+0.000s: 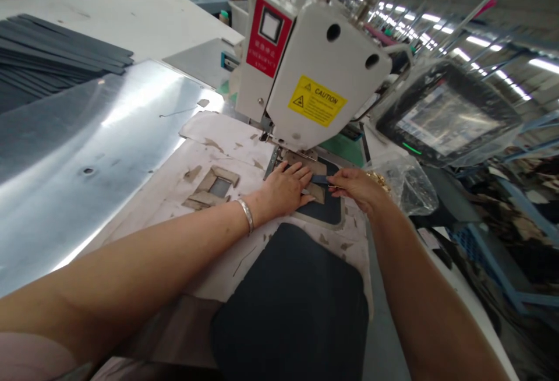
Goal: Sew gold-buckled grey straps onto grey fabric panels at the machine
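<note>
Tightly under sewing head [305, 66] — left hand [286, 187] flat, right hand [356, 186] pinching strip [320, 179].

The tally
One sewing machine [305, 60], one screen [445, 116], one bracelet [246, 216], one strip [321, 179] — one left hand [286, 189], one right hand [356, 187].

Sewing machine head [305, 60] hangs low just behind left hand [286, 189] and right hand [356, 186], blocks forward reach; small strip [320, 179] bridges gap between them. Plastic bag [408, 186], screen [445, 116] crowd right. Steel plate [87, 136] on left lies open, flat, wide pass.
</note>
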The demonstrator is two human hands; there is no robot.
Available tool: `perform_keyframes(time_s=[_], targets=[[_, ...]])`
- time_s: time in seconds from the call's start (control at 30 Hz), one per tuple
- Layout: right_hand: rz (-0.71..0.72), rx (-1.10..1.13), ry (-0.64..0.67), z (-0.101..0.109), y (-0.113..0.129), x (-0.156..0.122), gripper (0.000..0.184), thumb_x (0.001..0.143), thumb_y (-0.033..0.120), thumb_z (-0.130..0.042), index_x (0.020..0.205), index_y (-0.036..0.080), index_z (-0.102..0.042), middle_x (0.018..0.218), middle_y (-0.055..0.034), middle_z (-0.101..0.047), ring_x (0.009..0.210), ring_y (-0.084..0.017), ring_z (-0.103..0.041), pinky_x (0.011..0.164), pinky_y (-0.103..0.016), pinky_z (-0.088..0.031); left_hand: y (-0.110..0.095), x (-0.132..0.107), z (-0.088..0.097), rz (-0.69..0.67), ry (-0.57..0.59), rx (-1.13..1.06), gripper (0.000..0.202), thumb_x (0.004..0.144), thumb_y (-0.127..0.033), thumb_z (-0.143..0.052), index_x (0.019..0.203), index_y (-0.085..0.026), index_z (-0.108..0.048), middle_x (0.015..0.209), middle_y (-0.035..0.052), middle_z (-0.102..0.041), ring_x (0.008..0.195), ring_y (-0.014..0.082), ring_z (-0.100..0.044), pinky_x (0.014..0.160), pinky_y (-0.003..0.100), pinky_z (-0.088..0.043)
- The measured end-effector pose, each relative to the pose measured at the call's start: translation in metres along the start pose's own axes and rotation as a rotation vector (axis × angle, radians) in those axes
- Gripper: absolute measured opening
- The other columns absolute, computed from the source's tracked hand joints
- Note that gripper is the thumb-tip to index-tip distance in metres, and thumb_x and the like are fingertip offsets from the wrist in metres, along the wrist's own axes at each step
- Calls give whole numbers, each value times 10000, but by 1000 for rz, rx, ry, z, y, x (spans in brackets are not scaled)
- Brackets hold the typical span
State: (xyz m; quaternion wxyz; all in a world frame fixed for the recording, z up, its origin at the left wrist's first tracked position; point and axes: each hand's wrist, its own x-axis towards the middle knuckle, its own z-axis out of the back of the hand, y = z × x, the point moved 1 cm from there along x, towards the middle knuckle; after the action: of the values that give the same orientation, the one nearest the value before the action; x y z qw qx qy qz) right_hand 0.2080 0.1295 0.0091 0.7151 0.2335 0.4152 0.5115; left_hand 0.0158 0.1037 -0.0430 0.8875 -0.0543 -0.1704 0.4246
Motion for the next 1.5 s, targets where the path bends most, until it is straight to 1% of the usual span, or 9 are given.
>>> perform_keyframes(time_s=[0.13, 0.4, 0.6, 0.8, 1.03, 1.13, 1.3, 1.37, 1.5], targets=[[-87, 253, 31, -3, -9, -2, 252, 761, 130, -736, 628, 161, -525, 584, 21, -560, 540, -80, -552, 545, -179, -493, -1, 1, 1, 6, 26, 2, 578, 960, -480, -445, 1435, -152, -410, 1503, 78, -414, 1398, 251, -338, 1149, 421, -225], [-108, 325, 24, -4, -18, 3, 281, 712, 140, -769, 616, 164, -506, 558, 39, -533, 512, -68, -519, 526, -176, -458, -1, 3, -2, 14, 40, 5, 583, 967, -486, -420, 1445, -154, -394, 1508, 81, -405, 1404, 251, -321, 1153, 422, -208], [-127, 314, -18, -7, -18, 4, 281, 742, 103, -743, 612, 166, -502, 523, 39, -529, 472, -64, -504, 489, -164, -448, -1, 2, 0, 15, 46, 8, 595, 960, -482, -437, 1447, -142, -396, 1512, 77, -400, 1406, 253, -320, 1157, 438, -219], [-140, 255, -54, -8, -12, 1, 290, 777, 77, -710, 600, 163, -497, 501, 31, -539, 448, -61, -507, 458, -151, -438, -2, 2, 0, 19, 53, 1, 561, 963, -471, -428, 1435, -167, -419, 1515, 71, -397, 1409, 254, -319, 1160, 442, -219], [-81, -77, -121, -14, -12, 9, 283, 791, 106, -702, 618, 172, -488, 422, 48, -499, 376, -59, -458, 380, -149, -402, 0, 0, -2, 3, 1, 12, 573, 958, -480, -440, 1433, -161, -419, 1493, 85, -427, 1396, 259, -346, 1155, 438, -234], [-102, -178, -103, -16, -13, 12, 287, 787, 147, -712, 628, 182, -476, 387, 65, -462, 349, -64, -433, 354, -158, -381, -1, 0, -2, -1, -16, 43, 565, 960, -474, -447, 1414, -137, -440, 1476, 102, -448, 1383, 262, -371, 1145, 439, -258], [-91, -176, -56, -15, -19, 14, 269, 806, 254, -701, 664, 183, -484, 432, 60, -517, 316, -55, -417, 332, -156, -330, -11, 7, -12, -234, -62, 60, 449, 960, -348, -485, 1349, -124, -495, 1398, 121, -532, 1301, 202, -480, 1109, 352, -321], [-80, -148, -34, -15, -22, 13, 298, 815, 309, -703, 663, 185, -479, 437, 54, -532, 305, -55, -419, 324, -154, -318, -15, 9, -15, -235, -72, 46, 447, 947, -344, -509, 1334, -121, -500, 1360, 123, -562, 1260, 199, -517, 1078, 336, -362], [-77, -61, -2, -14, -25, 10, 306, 821, 330, -698, 659, 188, -482, 436, 40, -550, 303, -65, -433, 309, -152, -287, -12, 2, -8, -132, -87, 57, 439, 952, -388, -496, 1300, -123, -521, 1307, 121, -597, 1206, 212, -557, 1057, 353, -389]])
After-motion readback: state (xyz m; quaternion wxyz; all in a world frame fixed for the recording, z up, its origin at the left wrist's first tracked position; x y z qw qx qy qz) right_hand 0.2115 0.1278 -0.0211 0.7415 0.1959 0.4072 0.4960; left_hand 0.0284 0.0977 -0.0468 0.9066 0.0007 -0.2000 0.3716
